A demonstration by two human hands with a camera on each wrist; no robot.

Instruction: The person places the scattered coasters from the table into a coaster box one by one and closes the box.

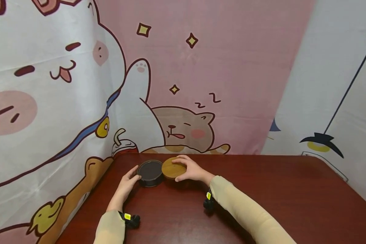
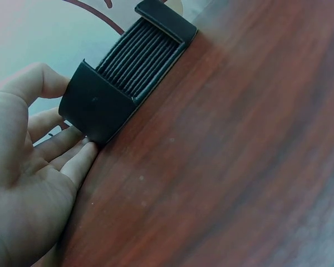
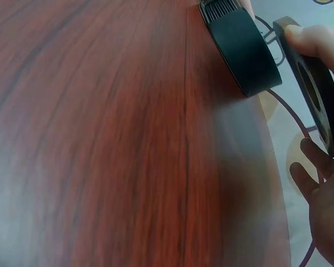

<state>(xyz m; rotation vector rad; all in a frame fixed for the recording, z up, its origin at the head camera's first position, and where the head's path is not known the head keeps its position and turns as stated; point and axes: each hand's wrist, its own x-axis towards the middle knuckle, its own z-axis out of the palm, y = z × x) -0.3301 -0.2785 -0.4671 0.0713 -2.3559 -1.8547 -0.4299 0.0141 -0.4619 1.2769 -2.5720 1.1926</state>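
A round black coaster holder [image 1: 150, 173] stands on the table, its side opening showing a stack of black coasters [image 2: 142, 58] in the left wrist view. My left hand [image 1: 125, 188] grips the holder's left side, thumb and fingers spread around its curved wall. Just to the right, my right hand [image 1: 191, 170] holds a round wooden disc [image 1: 172, 170] by its edge, with the wood-grain face up. In the head view the disc's left edge overlaps the holder's rim. Its dark underside, with a round recess, shows in the right wrist view.
The dark red-brown wooden table [image 1: 277, 193] extends to the right and toward me. A cartoon-printed cloth [image 1: 238, 67] hangs behind the table's far edge and along its left side. Each wrist carries a small black camera [image 1: 132, 221].
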